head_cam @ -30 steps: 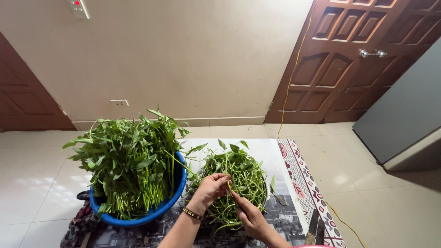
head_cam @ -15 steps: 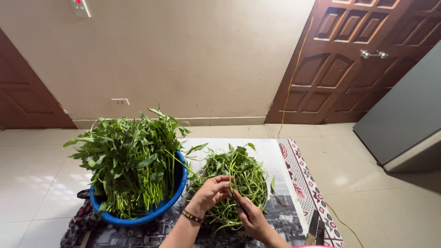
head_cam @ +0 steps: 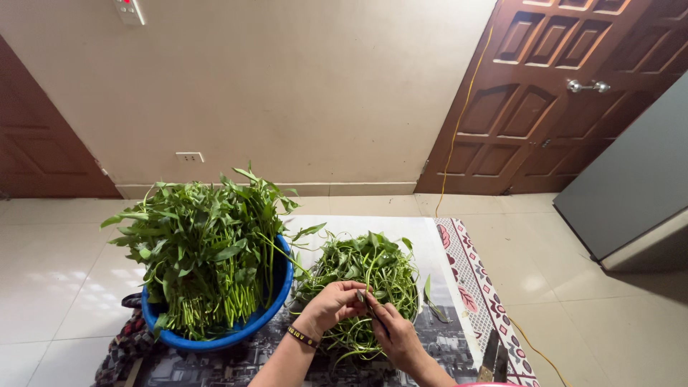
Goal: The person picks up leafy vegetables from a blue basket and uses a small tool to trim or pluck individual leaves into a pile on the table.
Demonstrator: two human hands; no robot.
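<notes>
Both hands low in the head view, meeting over a pile of split green stems [head_cam: 362, 276] heaped on a printed mat [head_cam: 444, 251] on the tiled floor [head_cam: 50, 272]. Left hand [head_cam: 331, 307], with a dark beaded bracelet [head_cam: 302, 337] at the wrist, fingers curled together and pinched on a thin green stem [head_cam: 365, 276] rising from between the two hands. Right hand [head_cam: 396, 335] touching the left, fingers closed around a small dark blade-like tool [head_cam: 373, 312]; kind of tool too small to tell. Just to the left of the pile, a blue basin [head_cam: 276, 301] packed with leafy green stalks [head_cam: 204, 251], leaves up and stems down. Patterned cloth [head_cam: 122, 344] tucked under the basin's left edge. Behind, a beige wall [head_cam: 287, 86], a brown panelled door [head_cam: 545, 93] and a yellow cord [head_cam: 459, 122] hanging beside it.
</notes>
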